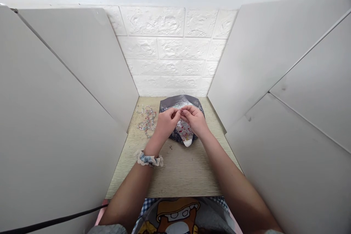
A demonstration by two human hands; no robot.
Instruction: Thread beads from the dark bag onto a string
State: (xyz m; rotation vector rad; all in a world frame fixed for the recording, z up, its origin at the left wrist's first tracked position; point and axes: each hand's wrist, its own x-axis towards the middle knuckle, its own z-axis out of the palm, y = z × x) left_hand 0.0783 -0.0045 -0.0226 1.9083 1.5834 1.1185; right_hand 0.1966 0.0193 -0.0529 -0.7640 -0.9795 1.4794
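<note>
**Both hands pinched together over a foil bag of beads**

Nearest to us is the cartoon-printed grey shirt front [178,215], and beside it a thin black cable [55,221] runs off to the lower left. From there our two bare forearms reach forward over the pale wood-grain table [181,175]. A blue-and-white frilled fabric scrunchie [149,159] sits around the left wrist.

Farther on, the left hand [166,122] and the right hand [195,119] meet fingertip to fingertip, each closed in a fine pinch on something too small for us to make out (a bead or a thread, we cannot tell which). They hover just above the open silver-lined dark foil bag [179,103], which lies on the table at its far middle, and small red and clear beads [183,129] show in its mouth beneath the hands. A few tiny dark specks [170,147] lie on the table just before the bag.

Left of the bag, near the far corner, lies a loose tangle of pastel beaded strings [147,119], apart from both hands.

White panels [68,91] wall in both sides, and a white embossed brick-pattern wall [170,58] closes the back.
</note>
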